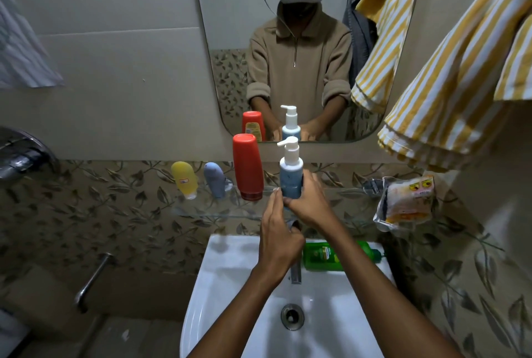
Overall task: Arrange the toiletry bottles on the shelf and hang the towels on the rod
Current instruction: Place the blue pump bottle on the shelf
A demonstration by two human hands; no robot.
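A: What holds what?
B: At lower centre, the white sink (230, 285) carries a green bottle (331, 256) lying on its rim. The glass shelf (207, 210), mid-frame, bears red (247, 167), yellow (184, 179) and blue-grey (215, 180) bottles (all cap-down).
A: And the pump bottle (290, 173)?
B: Blue, white pump, upright at centre; right hand (309, 202) wraps it, left hand (279, 231) curls at its base.

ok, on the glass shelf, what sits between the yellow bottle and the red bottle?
In the head view, one small blue-grey bottle stands between the yellow bottle and the red bottle on the glass shelf; nothing else is there.
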